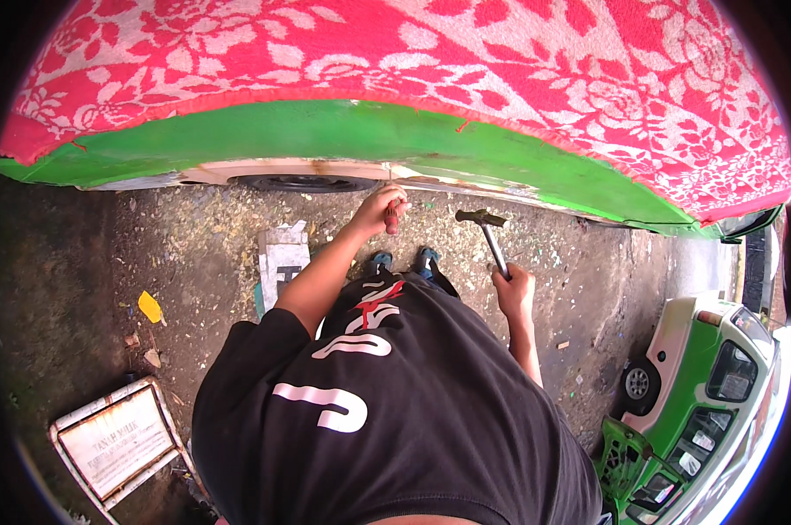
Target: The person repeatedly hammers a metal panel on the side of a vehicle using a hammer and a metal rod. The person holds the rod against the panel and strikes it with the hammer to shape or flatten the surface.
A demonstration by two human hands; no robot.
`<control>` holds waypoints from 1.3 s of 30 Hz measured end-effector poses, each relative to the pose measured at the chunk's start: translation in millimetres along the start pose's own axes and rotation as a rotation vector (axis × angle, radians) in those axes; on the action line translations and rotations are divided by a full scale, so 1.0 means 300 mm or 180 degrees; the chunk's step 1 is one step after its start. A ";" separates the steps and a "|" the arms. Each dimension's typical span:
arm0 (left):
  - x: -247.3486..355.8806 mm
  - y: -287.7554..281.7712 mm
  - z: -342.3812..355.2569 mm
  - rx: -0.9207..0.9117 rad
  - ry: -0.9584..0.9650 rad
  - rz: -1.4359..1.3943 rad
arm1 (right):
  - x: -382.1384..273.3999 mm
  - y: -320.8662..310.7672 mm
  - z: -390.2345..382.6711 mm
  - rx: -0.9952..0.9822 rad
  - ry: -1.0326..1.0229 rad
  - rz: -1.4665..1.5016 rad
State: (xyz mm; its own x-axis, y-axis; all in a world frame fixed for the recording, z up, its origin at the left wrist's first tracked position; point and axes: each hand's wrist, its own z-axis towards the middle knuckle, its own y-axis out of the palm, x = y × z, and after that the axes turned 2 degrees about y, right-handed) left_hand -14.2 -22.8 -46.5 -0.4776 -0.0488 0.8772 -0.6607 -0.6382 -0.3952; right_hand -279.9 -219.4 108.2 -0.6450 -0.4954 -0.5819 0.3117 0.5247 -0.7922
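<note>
Two hands (515, 290), one hammer (480, 217), one reddish handle (392, 220) and two wheels (638, 385) show.

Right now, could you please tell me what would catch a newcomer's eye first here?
A red-and-white floral cloth drapes a green vehicle across the top. Below it, right of centre, the right hand holds a hammer. A bright yellow scrap lies at left.

The rough brown ground (212, 236) is scattered with pale flecks, thickest toward the middle of its far edge, where a green vehicle (264, 127) stands; two shoes (428, 257) rest near there, with a whitish flattened carton (282, 249) to their left. Toward the ground's left edge lie a yellow scrap (150, 307) and a small stone (153, 358), with a rust-framed sign (115, 442) at the near left corner; a green-and-white van (675, 372) occupies the near right corner.
</note>
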 end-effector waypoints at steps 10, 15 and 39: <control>0.036 -0.051 0.013 -0.0346 -0.0506 -0.0573 | 0.017 0.025 -0.018 -0.0009 -0.0006 0.0122; 0.037 -0.071 0.025 -0.0417 -0.0235 -0.0346 | 0.052 0.043 -0.029 0.0022 -0.0081 0.0089; -0.026 -0.037 0.149 -0.0476 -0.0649 -0.0323 | -0.222 0.131 -0.020 -0.0017 -0.1667 0.0211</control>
State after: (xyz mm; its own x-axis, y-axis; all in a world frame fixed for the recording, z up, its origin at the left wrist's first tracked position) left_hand 22.9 -49.6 -36.7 -0.2880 -0.1538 0.9452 -0.7848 -0.5277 -0.3250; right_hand -228.8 -161.6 117.1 -0.1885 -0.7399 -0.6458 0.3355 0.5695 -0.7504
